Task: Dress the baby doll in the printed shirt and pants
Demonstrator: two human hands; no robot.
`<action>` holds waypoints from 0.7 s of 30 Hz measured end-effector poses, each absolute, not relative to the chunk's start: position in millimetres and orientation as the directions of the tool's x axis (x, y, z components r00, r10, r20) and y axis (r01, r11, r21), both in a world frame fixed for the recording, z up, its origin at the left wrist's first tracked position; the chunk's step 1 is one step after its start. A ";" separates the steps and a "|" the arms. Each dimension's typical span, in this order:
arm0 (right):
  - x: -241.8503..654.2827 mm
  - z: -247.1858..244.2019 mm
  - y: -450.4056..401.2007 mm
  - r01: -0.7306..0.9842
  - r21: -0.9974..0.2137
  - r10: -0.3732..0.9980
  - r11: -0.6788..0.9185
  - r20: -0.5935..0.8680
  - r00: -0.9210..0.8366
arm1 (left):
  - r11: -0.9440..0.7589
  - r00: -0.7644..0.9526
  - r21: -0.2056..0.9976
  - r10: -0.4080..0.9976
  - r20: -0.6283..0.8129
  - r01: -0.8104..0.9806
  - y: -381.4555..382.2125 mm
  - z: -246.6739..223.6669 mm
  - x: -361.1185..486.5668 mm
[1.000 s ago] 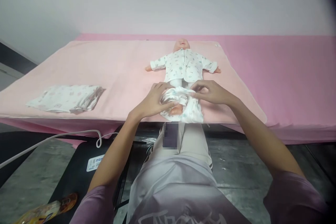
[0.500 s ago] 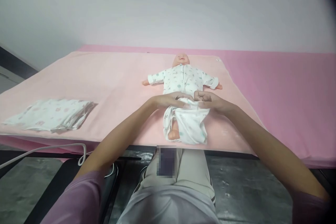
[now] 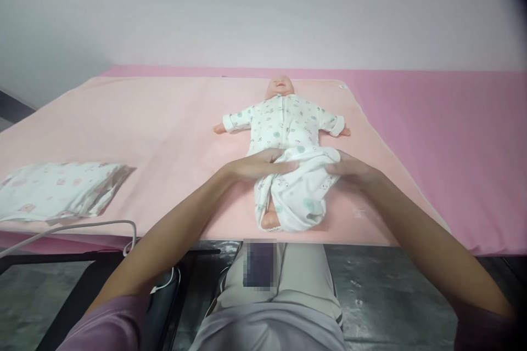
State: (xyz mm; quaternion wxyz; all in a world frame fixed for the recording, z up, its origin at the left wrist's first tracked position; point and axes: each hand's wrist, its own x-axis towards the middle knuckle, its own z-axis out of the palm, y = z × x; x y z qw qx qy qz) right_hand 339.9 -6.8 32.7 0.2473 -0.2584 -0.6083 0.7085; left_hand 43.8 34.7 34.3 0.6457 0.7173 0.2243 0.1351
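A baby doll point(image 3: 280, 85) lies on its back with its arms spread, wearing a white printed top point(image 3: 284, 120). White printed pants point(image 3: 302, 197) cover its lower body, and one foot point(image 3: 270, 220) shows at the left leg opening. My left hand point(image 3: 263, 164) grips the waist of the pants on the left side, thumb on top of the cloth. At the right side of the waist, my right hand point(image 3: 352, 169) holds the cloth with its thumb over it and its other fingers partly hidden behind.
Folded printed cloth point(image 3: 61, 189) lies on the pink sheet point(image 3: 164, 120) at the left. A white cable point(image 3: 82, 225) runs past the table's front left edge, near a black chair-like object point(image 3: 102, 285).
My hands have moved apart along the waist, and the pants' cloth between them is spread wider and higher over the doll's belly. The view has shifted slightly.
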 end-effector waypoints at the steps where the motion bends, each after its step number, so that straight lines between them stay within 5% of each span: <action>1: 338.5 33.7 -8.2 -0.066 -0.990 0.693 -0.123 -0.038 -0.720 | -0.084 0.891 0.982 0.440 -0.114 0.167 35.4 35.0 41.8; 4: 333.6 37.1 -12.7 -0.008 -0.994 0.704 -0.107 -0.070 -0.707 | -0.154 0.915 0.971 0.388 -0.109 0.182 36.2 35.6 37.4; 10: 330.9 39.3 -16.5 0.149 -0.989 0.410 0.000 -0.136 -0.902 | -0.185 0.815 0.967 0.579 -0.035 0.173 29.3 39.1 42.5; 16: 336.0 39.6 -18.9 0.008 -0.999 0.837 0.053 0.040 -0.546 | -0.246 0.904 0.935 0.403 -0.142 0.256 30.2 43.6 40.0; 18: 335.7 40.0 -19.3 0.035 -0.999 0.853 0.004 -0.015 -0.522 | -0.230 0.896 0.953 0.438 -0.078 0.195 31.5 38.9 37.7; 21: 336.5 41.2 -17.3 0.137 -0.991 0.684 -0.002 -0.101 -0.722 | -0.178 0.843 0.978 0.538 0.008 0.105 31.6 30.3 37.3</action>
